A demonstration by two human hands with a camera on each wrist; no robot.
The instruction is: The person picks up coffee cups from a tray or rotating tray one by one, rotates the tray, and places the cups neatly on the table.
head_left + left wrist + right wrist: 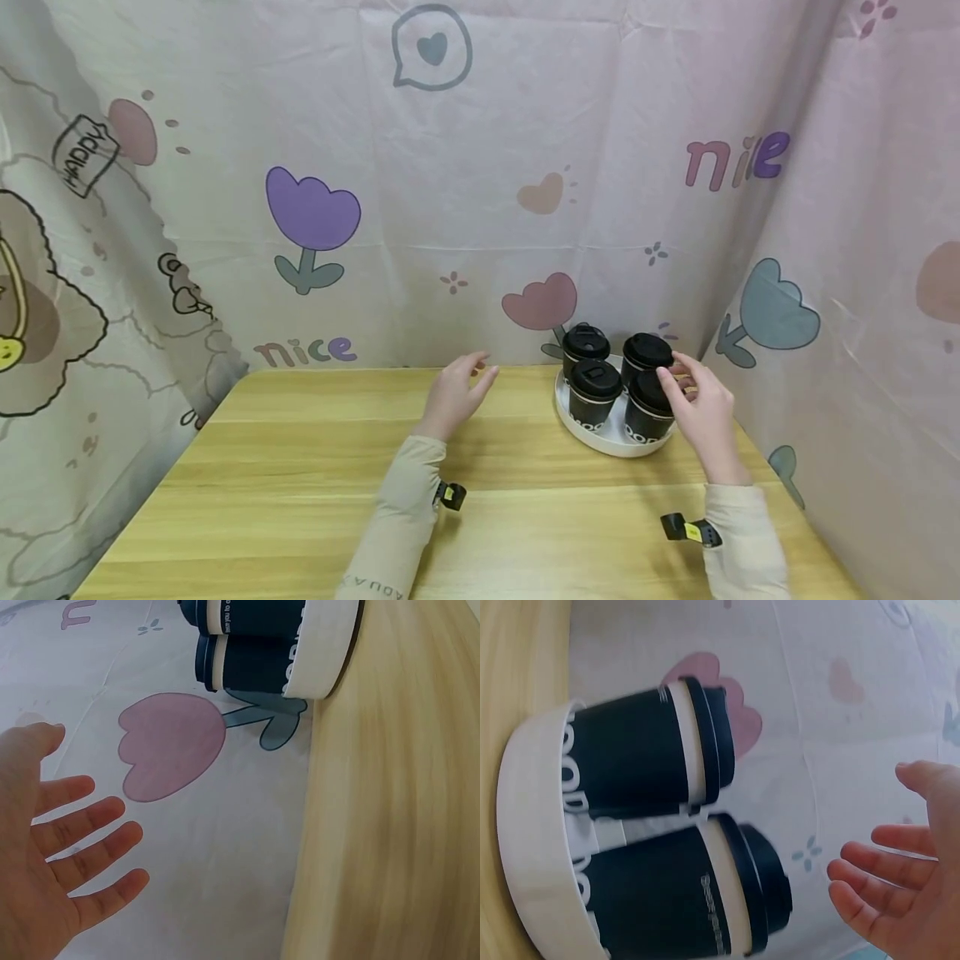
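On the far right of a wooden table (300,467), as the head view shows, four black lidded cups (592,404) stand upright in a round white tray (613,447), two on the near side and two on the far side. A person's right hand (701,412) hovers at the right of the group, thumb and fingers apart, close to the near-right cup. The left hand (453,396) is poised above the table's far part, left of the tray and well apart from it, its thumb separated from the fingers. Pale sleeves (401,508) cover both arms, and a black strapped device (452,496) sits at each wrist. A printed cloth (450,150) with tulips and hearts hangs behind and along both sides.

In the left wrist view, the left hand's fingers are spread, gripping nothing, with the tray and two of the cups to its right.

In the right wrist view, the right hand's fingers are loosely bent and apart, gripping nothing, with a visible gap between them and the two cups seen here. White lettering, a pale band and a black lid mark each cup.
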